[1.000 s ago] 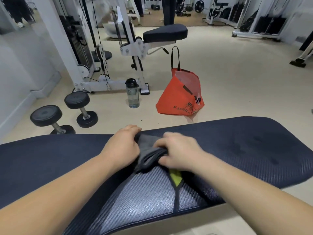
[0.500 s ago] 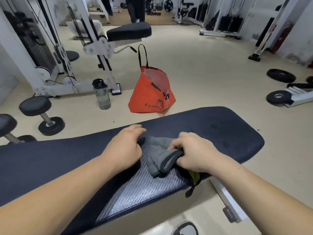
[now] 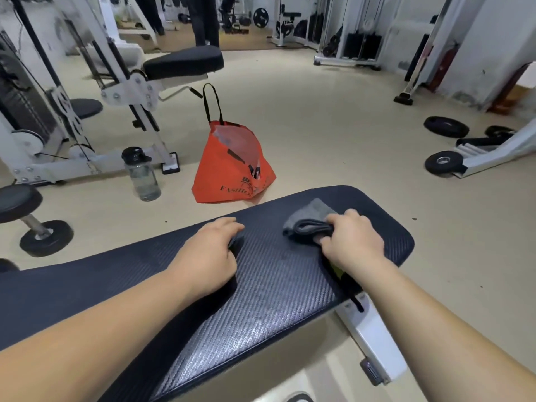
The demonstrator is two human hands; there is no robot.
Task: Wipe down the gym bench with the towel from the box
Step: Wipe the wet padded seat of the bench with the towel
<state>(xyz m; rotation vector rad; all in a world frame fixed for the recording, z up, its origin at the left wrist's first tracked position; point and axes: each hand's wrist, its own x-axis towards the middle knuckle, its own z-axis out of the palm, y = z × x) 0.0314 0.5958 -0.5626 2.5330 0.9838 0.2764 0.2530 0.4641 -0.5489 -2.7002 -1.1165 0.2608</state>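
The dark blue padded gym bench [image 3: 275, 285] runs across the lower half of the head view, and its right end lies just past my right hand. The folded grey towel [image 3: 309, 220] lies on the pad near that end. My right hand [image 3: 352, 242] grips the towel's near side and holds it against the pad. My left hand [image 3: 208, 250] rests on the pad to the left of the towel, apart from it, with loosely bent fingers and nothing in it. No box is in view.
An orange tote bag [image 3: 232, 172] and a clear water bottle [image 3: 142, 175] stand on the floor beyond the bench. A dumbbell [image 3: 32, 219] lies at the left. A white machine with a black seat [image 3: 182, 63] stands behind. Weight plates [image 3: 445, 127] lie at the right.
My right hand has slid the towel to the right along the pad toward the bench end. My left hand has let go of the towel and stays on the pad.
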